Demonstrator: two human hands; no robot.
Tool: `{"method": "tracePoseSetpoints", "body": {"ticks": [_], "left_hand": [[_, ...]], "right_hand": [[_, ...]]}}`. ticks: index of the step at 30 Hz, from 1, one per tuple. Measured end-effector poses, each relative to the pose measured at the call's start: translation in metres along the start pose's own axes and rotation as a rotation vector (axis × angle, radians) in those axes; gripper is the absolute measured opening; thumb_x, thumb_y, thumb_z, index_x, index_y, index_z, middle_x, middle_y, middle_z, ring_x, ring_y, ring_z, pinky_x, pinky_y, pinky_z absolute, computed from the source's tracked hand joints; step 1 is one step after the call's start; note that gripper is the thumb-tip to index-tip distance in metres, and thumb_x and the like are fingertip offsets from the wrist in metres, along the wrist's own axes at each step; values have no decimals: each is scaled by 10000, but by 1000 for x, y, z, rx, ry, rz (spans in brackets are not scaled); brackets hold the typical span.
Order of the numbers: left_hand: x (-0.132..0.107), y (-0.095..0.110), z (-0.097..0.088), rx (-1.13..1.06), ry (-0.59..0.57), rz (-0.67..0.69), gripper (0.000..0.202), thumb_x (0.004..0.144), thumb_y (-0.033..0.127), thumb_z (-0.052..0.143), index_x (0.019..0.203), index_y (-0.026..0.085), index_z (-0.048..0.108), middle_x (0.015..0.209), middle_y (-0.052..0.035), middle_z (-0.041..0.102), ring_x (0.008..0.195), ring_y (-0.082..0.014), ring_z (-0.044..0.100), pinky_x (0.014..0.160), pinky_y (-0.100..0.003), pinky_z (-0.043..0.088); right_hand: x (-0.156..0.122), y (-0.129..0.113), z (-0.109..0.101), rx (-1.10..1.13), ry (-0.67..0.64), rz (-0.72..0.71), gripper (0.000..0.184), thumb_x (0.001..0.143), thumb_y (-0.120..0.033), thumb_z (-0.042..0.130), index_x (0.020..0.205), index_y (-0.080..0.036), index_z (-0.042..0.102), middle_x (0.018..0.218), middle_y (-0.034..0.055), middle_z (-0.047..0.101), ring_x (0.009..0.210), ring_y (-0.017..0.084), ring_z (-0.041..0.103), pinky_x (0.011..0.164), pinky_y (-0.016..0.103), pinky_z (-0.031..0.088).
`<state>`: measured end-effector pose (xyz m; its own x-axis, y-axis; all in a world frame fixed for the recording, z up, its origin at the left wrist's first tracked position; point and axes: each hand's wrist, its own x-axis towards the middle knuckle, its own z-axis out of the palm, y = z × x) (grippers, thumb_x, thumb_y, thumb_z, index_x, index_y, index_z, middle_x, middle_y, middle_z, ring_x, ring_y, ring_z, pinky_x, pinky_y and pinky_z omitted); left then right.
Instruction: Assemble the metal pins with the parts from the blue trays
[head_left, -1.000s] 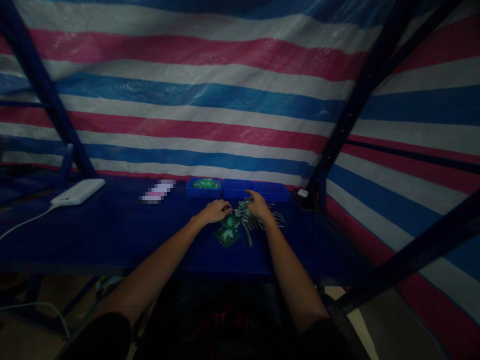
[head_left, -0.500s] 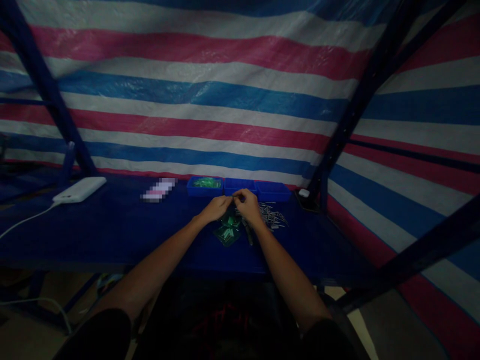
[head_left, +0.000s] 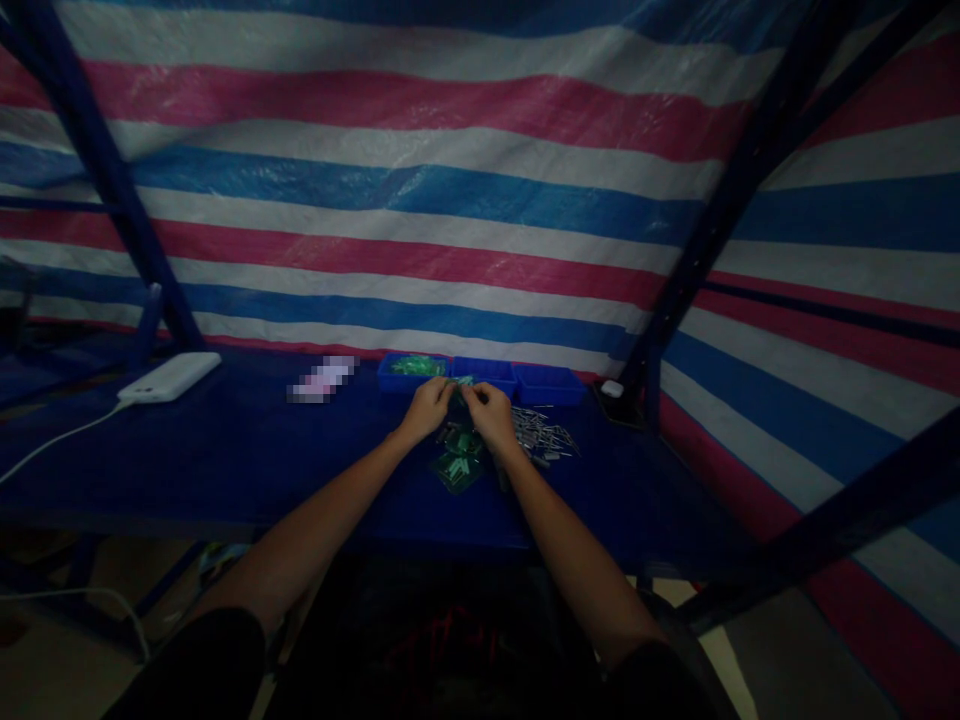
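My left hand (head_left: pixel 427 405) and my right hand (head_left: pixel 489 410) meet above a dark blue table (head_left: pixel 225 460), fingers pinched together around a small green part (head_left: pixel 463 381) held between them. Below the hands lies a pile of green parts (head_left: pixel 457 462) in a clear bag. To the right of my right hand a heap of small metal pins (head_left: pixel 544 435) is spread on the table. Behind the hands stand three small blue trays; the left tray (head_left: pixel 411 371) holds green parts.
A white power bank (head_left: pixel 171 376) with a white cable lies at the table's left. A small white object (head_left: pixel 612 388) sits by the right frame post (head_left: pixel 675 290). A striped tarp forms the back wall. Dark blue frame bars cross at both sides.
My right hand left the metal pins and moved left to meet my left hand; both hands rose slightly toward the trays and now pinch a small green part.
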<state>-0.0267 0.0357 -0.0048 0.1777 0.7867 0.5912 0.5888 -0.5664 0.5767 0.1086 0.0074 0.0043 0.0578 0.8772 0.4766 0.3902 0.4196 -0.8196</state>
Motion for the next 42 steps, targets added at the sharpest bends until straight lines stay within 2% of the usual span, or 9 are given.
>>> {"method": "tracePoseSetpoints", "body": {"ticks": [3, 6, 13, 17, 19, 24, 28, 37, 42], "left_hand": [[-2, 4, -3, -14, -37, 190, 262, 858, 238, 417, 953, 153, 646, 858, -58, 558, 813, -161, 522, 760, -285, 412], [-3, 6, -5, -36, -78, 290, 272, 844, 224, 450, 1017, 180, 656, 949, -70, 535, 887, -171, 518, 816, -313, 416], [-5, 12, -8, -1, -115, 268, 350, 704, 60, 472, 981, 177, 652, 981, -60, 539, 973, -181, 507, 877, -323, 409], [-5, 12, -5, -68, -184, 143, 206, 787, 209, 466, 868, 160, 650, 877, -49, 604, 831, -167, 554, 750, -287, 442], [-4, 9, -3, -156, -192, 54, 301, 842, 341, 411, 858, 147, 641, 809, -49, 625, 762, -159, 564, 697, -273, 441], [2, 2, 0, -423, -150, -224, 635, 856, 570, 191, 793, 125, 639, 656, -51, 607, 564, -123, 527, 549, -238, 403], [6, -3, -4, -508, -105, -379, 713, 816, 656, 152, 667, 131, 612, 584, -46, 574, 484, -103, 482, 478, -222, 348], [5, -5, -8, -568, -82, -562, 571, 732, 661, 406, 609, 129, 573, 540, -12, 527, 448, -84, 442, 456, -214, 320], [4, -1, -6, -676, -99, -511, 341, 658, 485, 585, 651, 148, 529, 524, 39, 482, 460, -76, 444, 470, -203, 313]], "right_hand": [[6, 2, -7, 228, -26, 324, 518, 772, -599, 365, 608, -162, 591, 523, 3, 548, 488, 120, 479, 514, 237, 354], [9, 4, -12, 332, -17, 432, 502, 744, -600, 408, 595, -155, 587, 502, 6, 547, 439, 107, 459, 472, 230, 329], [10, 15, -7, 174, 187, 199, 315, 745, -436, 451, 617, -163, 545, 529, -36, 501, 504, 101, 419, 510, 217, 326], [12, 17, -13, 15, 322, 42, 268, 784, -360, 418, 788, -152, 588, 727, 18, 595, 671, 136, 505, 651, 237, 393], [12, 16, -15, -60, 348, -5, 248, 782, -323, 436, 848, -148, 598, 822, 48, 609, 758, 155, 526, 717, 255, 401], [5, 8, -8, -162, 238, -107, 198, 781, -270, 462, 817, -163, 624, 809, 48, 583, 754, 157, 525, 731, 266, 411], [-1, 3, -2, -167, 146, -192, 176, 780, -252, 484, 789, -173, 642, 759, 33, 577, 732, 151, 528, 718, 261, 414], [-2, 1, -1, -188, 62, -232, 145, 746, -229, 521, 711, -183, 653, 712, 20, 555, 722, 144, 525, 705, 260, 426], [-1, 4, -1, -160, 69, -218, 214, 696, -160, 500, 824, -183, 670, 839, 34, 544, 806, 149, 538, 760, 261, 448]]}}
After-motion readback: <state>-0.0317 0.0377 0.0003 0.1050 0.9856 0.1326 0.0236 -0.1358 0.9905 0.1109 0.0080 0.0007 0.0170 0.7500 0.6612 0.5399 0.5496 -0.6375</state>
